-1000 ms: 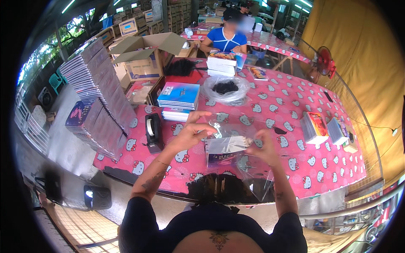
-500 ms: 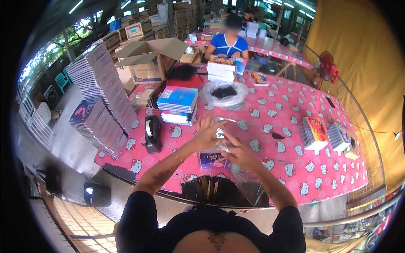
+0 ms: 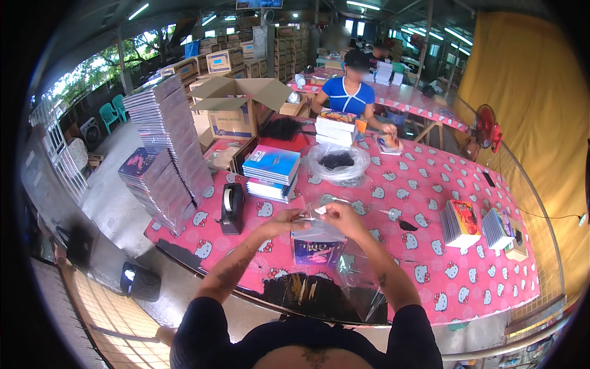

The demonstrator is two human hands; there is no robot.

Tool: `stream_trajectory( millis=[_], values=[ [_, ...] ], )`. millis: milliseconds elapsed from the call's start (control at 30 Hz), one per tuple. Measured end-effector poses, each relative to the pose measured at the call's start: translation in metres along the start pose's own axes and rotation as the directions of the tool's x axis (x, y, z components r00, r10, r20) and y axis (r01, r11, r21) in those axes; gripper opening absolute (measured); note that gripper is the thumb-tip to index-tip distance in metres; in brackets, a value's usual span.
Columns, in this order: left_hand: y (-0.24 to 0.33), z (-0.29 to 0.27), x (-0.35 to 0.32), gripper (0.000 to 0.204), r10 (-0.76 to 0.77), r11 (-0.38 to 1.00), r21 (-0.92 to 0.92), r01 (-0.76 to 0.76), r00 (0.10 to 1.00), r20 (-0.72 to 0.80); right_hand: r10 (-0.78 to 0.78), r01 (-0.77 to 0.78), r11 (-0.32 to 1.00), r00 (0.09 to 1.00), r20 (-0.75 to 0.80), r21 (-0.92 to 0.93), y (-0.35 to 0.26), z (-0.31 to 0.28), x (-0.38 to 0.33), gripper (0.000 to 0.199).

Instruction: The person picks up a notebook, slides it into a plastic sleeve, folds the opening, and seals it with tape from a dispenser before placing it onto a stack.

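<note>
In front of me a purple notebook (image 3: 318, 253) lies flat, with a clear plastic bag (image 3: 316, 233) around it or over it. My left hand (image 3: 286, 223) is closed at the far left edge of the plastic, fingertips pinching it. My right hand (image 3: 344, 219) is pinched at the far right, and a small white piece (image 3: 320, 210) shows at its fingertips; what it is I cannot make out. More loose clear film (image 3: 361, 273) spreads right of the notebook, under my right forearm. A black tape dispenser (image 3: 232, 209) stands left of my left hand.
Beyond my hands sit a stack of blue notebooks (image 3: 270, 166) and a plastic bag of black items (image 3: 337, 163). Tall notebook stacks (image 3: 169, 141) rise at the left, near an open carton (image 3: 232, 117). Shorter stacks (image 3: 461, 223) stand right. A co-worker (image 3: 349, 92) sits opposite.
My hands have drawn apart and closed; before, the fingers were stretched over the plastic. A small white piece now shows at my right fingertips. The co-worker's hand has reached to a booklet. The view has shifted.
</note>
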State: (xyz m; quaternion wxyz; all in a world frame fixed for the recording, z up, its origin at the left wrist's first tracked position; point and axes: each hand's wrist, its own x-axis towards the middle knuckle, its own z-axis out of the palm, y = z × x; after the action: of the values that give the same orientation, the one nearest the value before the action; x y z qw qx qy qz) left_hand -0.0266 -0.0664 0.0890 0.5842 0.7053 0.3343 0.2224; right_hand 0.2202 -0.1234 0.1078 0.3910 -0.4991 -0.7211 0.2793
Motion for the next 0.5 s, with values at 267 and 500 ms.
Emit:
stream_trajectory(
  millis=[267,500],
  values=[
    [-0.002,0.020,0.016,0.054,0.192,0.975,-0.125,-0.182,0.978,0.080,-0.070,0.084,0.984,0.993,-0.099,0.157,-0.001,-0.010,-0.002,0.049],
    [0.024,0.017,-0.031,0.051,0.448,0.744,0.525,-0.413,0.892,0.067,-0.043,0.020,0.997,0.939,0.342,0.070,-0.028,-0.039,-0.050,0.063]
  ],
)
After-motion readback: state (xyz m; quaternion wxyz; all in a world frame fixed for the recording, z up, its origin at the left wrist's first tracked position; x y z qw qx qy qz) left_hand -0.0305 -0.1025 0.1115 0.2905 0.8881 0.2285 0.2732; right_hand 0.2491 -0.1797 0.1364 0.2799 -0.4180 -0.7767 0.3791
